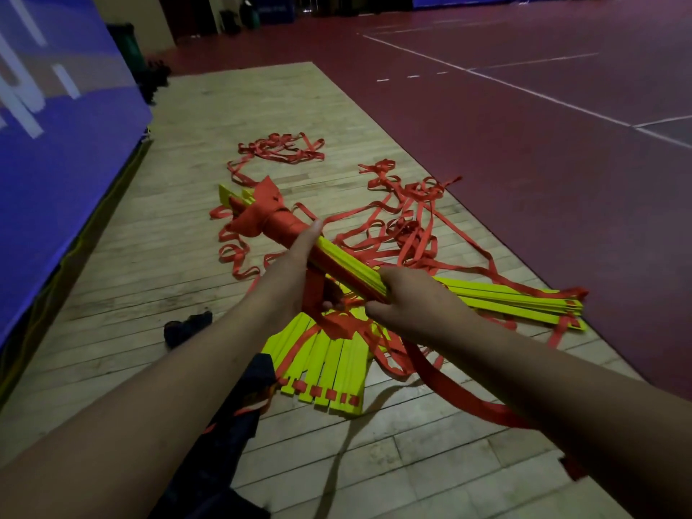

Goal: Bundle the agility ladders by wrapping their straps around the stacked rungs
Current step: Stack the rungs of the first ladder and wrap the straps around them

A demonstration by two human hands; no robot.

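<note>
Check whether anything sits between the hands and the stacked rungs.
Nothing visible: left hand and right hand grip the stacked rungs; the red strap wrap sits beyond the left hand, toward the far end.

Reads as smooth, hard yellow plastic with a dull sheen in the stacked rungs (348,269), with flat red straps (408,234) of matt woven cloth round and beyond them. Looks like pale wood planking under the stacked rungs, the floor (187,256) matt, scuffed and dark-stained in places. Gives way right of the stacked rungs to a smooth dark-red court surface (524,162) with a faint gloss, and left of them to a blue panel (56,144), smooth and slightly shiny.
</note>
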